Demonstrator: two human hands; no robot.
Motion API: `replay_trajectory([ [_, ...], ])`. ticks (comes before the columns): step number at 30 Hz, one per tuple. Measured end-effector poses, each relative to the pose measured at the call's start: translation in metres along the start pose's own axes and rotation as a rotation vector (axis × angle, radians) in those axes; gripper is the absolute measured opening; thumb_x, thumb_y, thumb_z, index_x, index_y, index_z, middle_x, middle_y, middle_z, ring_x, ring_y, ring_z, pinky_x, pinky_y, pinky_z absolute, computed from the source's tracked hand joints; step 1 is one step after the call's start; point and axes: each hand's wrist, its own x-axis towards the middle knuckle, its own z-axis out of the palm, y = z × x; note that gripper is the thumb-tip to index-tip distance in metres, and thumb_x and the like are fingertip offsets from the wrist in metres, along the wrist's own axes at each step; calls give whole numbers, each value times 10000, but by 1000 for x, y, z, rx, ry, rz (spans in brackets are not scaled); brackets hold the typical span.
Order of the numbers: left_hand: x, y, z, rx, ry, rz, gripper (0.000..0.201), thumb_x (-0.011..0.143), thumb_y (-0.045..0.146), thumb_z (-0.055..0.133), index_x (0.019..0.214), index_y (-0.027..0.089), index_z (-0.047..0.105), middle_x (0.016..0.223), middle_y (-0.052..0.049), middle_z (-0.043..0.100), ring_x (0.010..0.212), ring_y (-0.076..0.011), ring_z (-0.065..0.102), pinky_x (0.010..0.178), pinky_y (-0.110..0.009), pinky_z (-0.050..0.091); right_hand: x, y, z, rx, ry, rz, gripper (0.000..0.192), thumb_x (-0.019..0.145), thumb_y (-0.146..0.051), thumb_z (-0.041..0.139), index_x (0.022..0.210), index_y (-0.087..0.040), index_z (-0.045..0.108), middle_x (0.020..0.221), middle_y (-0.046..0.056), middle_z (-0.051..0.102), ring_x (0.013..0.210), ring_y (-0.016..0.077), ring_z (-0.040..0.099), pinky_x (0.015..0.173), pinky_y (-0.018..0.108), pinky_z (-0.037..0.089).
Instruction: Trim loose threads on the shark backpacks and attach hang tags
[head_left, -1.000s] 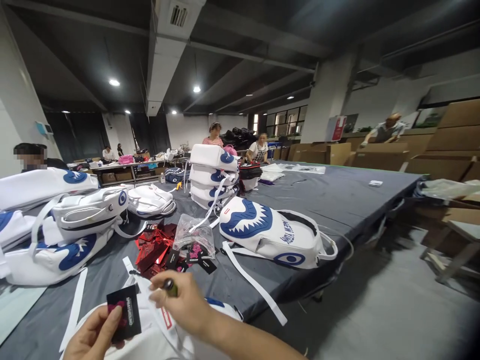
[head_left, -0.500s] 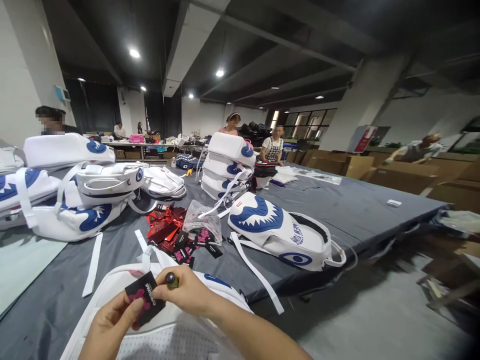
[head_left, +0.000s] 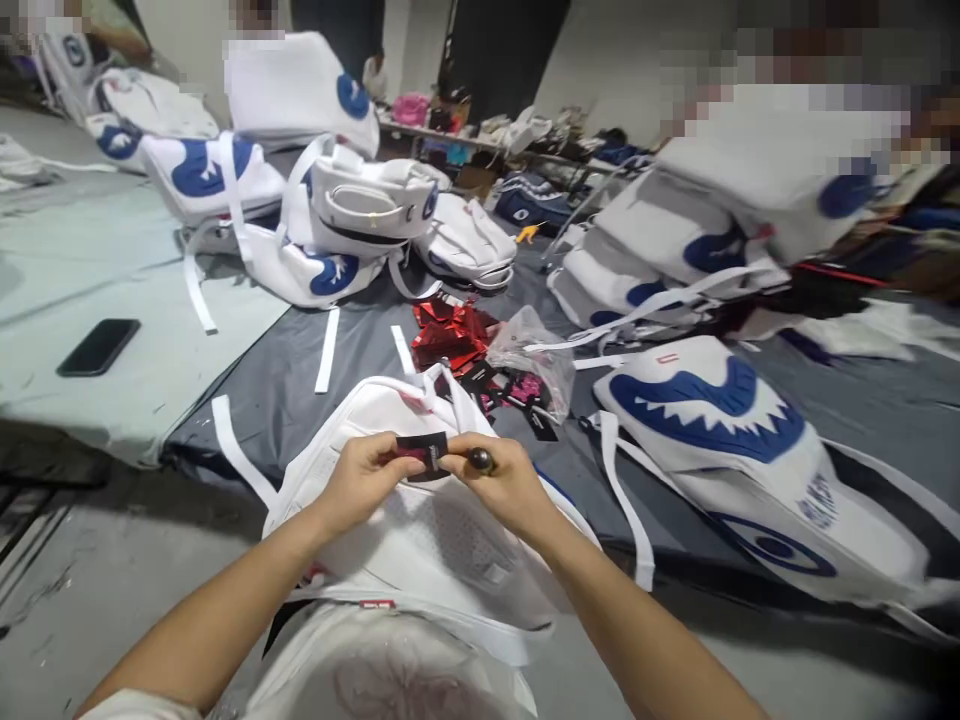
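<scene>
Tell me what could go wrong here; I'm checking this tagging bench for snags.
The left hand and right hand pinch a small black tag over the white backpack, which overhangs the table edge; it might slide off. The right hand also grips a small dark tool, which could mark the white fabric. Loose white straps lie nearby and may snag.

White backpack (head_left: 731, 440) with blue shark-teeth pattern, black-and-pink tag (head_left: 421, 456), shiny red foil (head_left: 450, 335), grey table (head_left: 360, 360).
</scene>
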Motion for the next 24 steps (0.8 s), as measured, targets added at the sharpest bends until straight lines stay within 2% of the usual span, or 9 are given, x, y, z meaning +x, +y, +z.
replay_trajectory([
  [7,-8,-9,2,311,173,424,137,903,180,606,930,169,739,864,-43,766,804,-147,711,745,-240,543,-11,7,20,-507,217,-508,164,935,-156,537,888,-173,693,764,45,711,687,151,654,639,252,467],
  [9,-14,-13,3,340,199,471,130,912,164,599,896,168,727,823,-31,763,747,-130,710,703,-218,546,-14,8,23,-510,187,-507,151,940,-158,543,895,-176,686,762,38,709,675,146,655,627,244,476],
  [12,-23,-18,-4,401,196,482,77,901,239,665,901,174,707,788,-15,753,691,-117,694,668,-206,545,-14,12,14,-483,175,-395,124,933,-205,579,886,-192,693,773,23,719,649,139,662,598,227,485],
  [14,-26,-21,-14,532,260,537,263,881,301,699,1113,182,670,1009,-73,756,958,-183,706,876,-304,562,-8,18,3,-536,266,-340,121,920,-232,593,901,-195,706,776,23,726,643,147,667,597,232,486],
  [16,-24,-25,-25,766,327,550,489,857,336,722,1306,203,580,1339,-163,621,1313,-303,531,1086,-507,443,2,23,-8,-598,310,-305,142,905,-242,595,957,-195,719,804,31,739,666,162,681,616,242,488],
  [18,-19,-32,-35,993,282,480,481,850,316,722,1302,223,588,1528,-203,422,1450,-395,334,1112,-639,346,13,26,-14,-669,234,-272,195,878,-196,579,1003,-205,729,837,32,754,718,177,701,638,247,486],
  [20,-14,-42,-41,1095,189,434,314,863,275,693,1166,206,651,1576,-206,332,1471,-426,274,1092,-659,348,24,23,-14,-784,86,-206,308,815,-106,561,1042,-223,734,885,29,766,779,189,714,658,249,473],
  [22,-12,-53,-43,1093,165,478,167,878,243,657,1037,191,664,1529,-195,389,1453,-400,318,1084,-624,378,34,15,-7,-924,-99,-88,394,763,-61,571,1070,-245,735,914,21,770,829,200,717,662,248,450],
  [24,-13,-62,-44,1055,207,564,122,885,238,638,1000,203,658,1480,-169,438,1432,-366,358,1086,-594,393,42,6,4,-1063,-300,23,358,783,-86,594,1064,-255,738,922,27,768,860,212,713,660,252,428],
])
